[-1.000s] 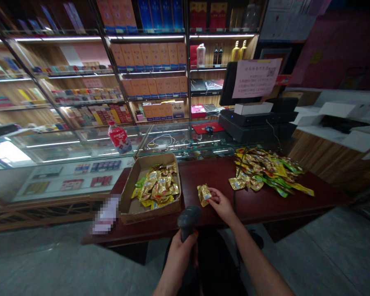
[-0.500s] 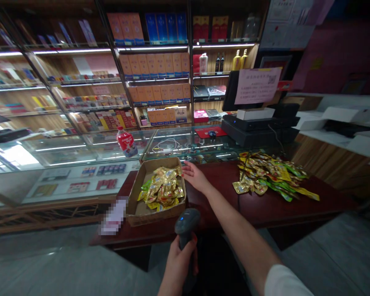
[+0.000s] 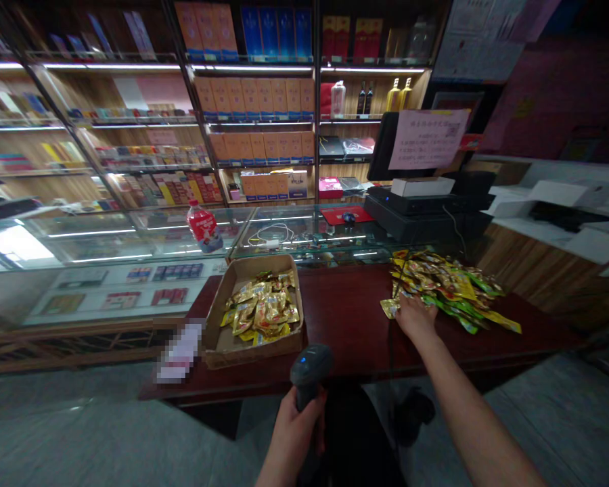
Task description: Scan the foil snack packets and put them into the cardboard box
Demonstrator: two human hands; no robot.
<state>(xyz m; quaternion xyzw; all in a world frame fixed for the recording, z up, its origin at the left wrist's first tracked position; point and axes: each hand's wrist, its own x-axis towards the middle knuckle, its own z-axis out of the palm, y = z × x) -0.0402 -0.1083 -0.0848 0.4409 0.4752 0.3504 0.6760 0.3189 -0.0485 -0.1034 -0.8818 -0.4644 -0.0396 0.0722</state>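
Note:
My left hand [image 3: 299,423] is wrapped round the grip of a dark barcode scanner [image 3: 312,362], held upright in front of the table edge. My right hand [image 3: 417,318] reaches over the near left edge of a pile of snack packets [image 3: 451,281], its fingers apart and touching the gold packets there. One gold packet [image 3: 388,308] lies just left of that hand. Under the fingers the packets are partly hidden. At the left, a shallow cardboard box [image 3: 214,331] holds several gold and yellow snack packets [image 3: 264,308].
The dark red table [image 3: 345,304] adjoins a glass display counter [image 3: 284,237]. A red-labelled bottle [image 3: 204,226] stands on the glass. Behind the pile are a monitor [image 3: 384,145] with a taped paper notice and a black base unit [image 3: 416,213]. A blurred pale slip [image 3: 181,352] lies left of the box.
My right hand has moved from the box's right edge to the packet pile on the right. Green packets in the box no longer show. The scanner stays in my left hand.

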